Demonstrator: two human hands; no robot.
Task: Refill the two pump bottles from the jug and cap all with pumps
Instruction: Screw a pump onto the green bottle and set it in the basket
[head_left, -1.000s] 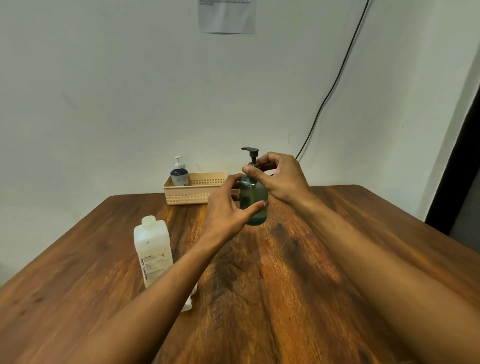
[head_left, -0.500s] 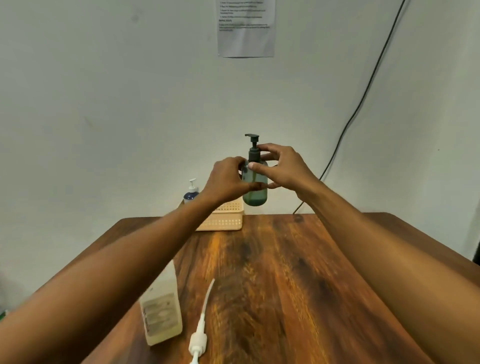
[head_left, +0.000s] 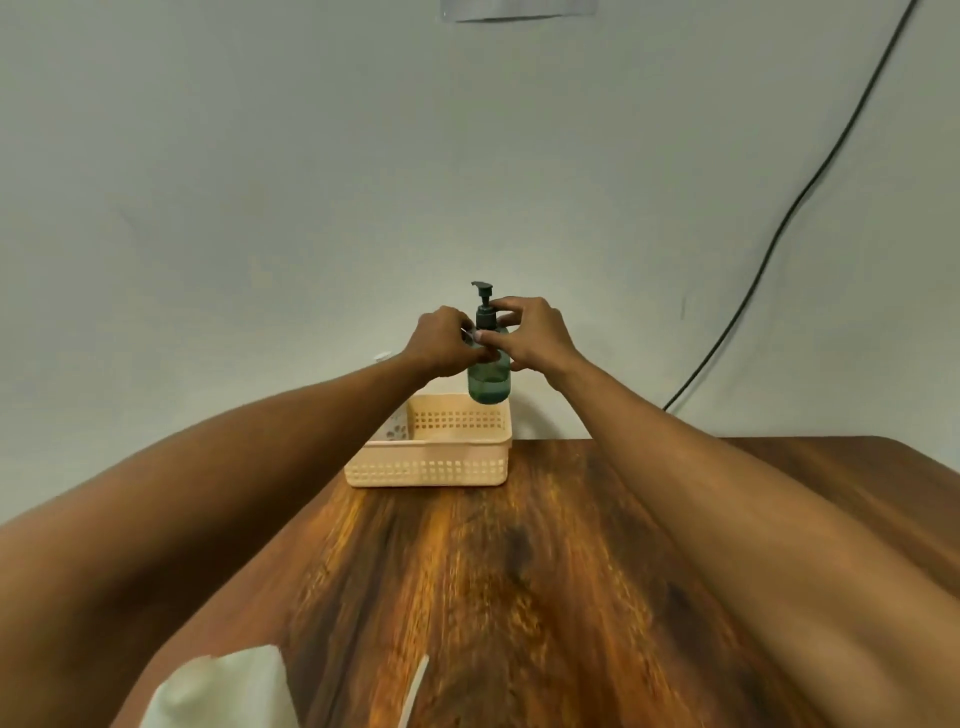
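A: Since the moment before, when the brown wooden counter (head_left: 519, 597) filled more of the view, the scene has been carried forward: the pale perforated plastic basket (head_left: 431, 462) at the wall side is now seen close up. What is to be made of that?

B: A move toward the basket is suggested. The green translucent pump bottle (head_left: 488, 376) is held in the air just above the basket's right rear corner, upright, with its dark pump head on.

A: And the white plastic jug (head_left: 223, 691)?

B: It has been left near the front edge of the counter, only its blurred top showing, with the loose white pump tube (head_left: 415, 691) lying beside it.

A: How is the bottle gripped?

B: The left hand (head_left: 441, 340) is closed round the bottle's shoulder; the right hand (head_left: 530, 332) is pinched on the collar. Whether the collar is fully tightened cannot be told.

A: What remains?

B: The bottle is likely to be set into the basket. The jug's own pump is judged still to be fitted.
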